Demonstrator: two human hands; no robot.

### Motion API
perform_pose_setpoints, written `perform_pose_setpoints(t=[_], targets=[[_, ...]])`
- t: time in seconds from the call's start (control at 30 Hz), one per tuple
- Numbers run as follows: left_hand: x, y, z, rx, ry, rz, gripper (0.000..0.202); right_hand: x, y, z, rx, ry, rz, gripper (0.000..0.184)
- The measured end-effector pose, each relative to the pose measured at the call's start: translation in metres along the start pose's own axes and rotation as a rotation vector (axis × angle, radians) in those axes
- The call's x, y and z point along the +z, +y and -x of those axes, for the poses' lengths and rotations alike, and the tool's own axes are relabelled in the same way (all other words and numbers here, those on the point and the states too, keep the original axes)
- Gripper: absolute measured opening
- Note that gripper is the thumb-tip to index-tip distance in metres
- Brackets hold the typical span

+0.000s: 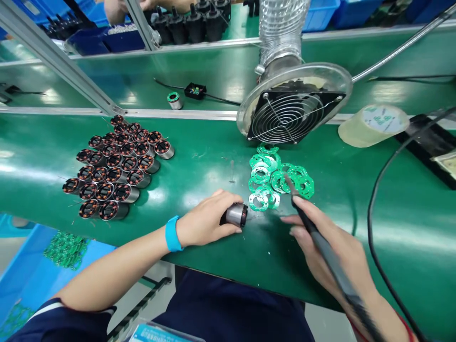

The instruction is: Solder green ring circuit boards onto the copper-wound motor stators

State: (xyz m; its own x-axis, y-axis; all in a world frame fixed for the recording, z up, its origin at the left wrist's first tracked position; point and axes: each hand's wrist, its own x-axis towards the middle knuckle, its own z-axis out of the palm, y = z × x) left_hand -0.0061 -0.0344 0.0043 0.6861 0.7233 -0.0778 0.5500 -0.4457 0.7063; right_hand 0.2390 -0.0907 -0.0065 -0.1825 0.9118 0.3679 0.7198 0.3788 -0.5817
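My left hand (210,218), with a blue band at the wrist, is closed around a motor stator (235,215), a silver cylinder lying on its side on the green table. In my right hand (327,242) is a soldering iron (317,237), gripped like a pen. Its tip points up and left over a loose pile of green ring-shaped circuit boards (261,173); whether it touches them I cannot tell. Many more stators (114,175) with copper windings stand grouped on the left of the table.
A round fume extractor fan (285,118) hangs behind the boards. Right of it lies a tape roll (374,124); a black cable (372,213) loops along the right. Below the table's left edge is a blue bin (103,251) of green boards. Another person's hands (116,9) show beyond the frame.
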Motion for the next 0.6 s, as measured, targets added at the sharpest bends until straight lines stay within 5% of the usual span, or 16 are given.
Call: perform_pose_setpoints(t=[0.2,0.6], targets=[[0.005,0.001,-0.008,0.115,0.053,-0.032,0.028,0.003,-0.004,0.032,0.28,0.224,-0.257,0.014],[0.012,-0.003,-0.012,0.158,0.066,-0.094,0.029,0.003,0.0,0.038,0.362,0.136,-0.292,0.013]])
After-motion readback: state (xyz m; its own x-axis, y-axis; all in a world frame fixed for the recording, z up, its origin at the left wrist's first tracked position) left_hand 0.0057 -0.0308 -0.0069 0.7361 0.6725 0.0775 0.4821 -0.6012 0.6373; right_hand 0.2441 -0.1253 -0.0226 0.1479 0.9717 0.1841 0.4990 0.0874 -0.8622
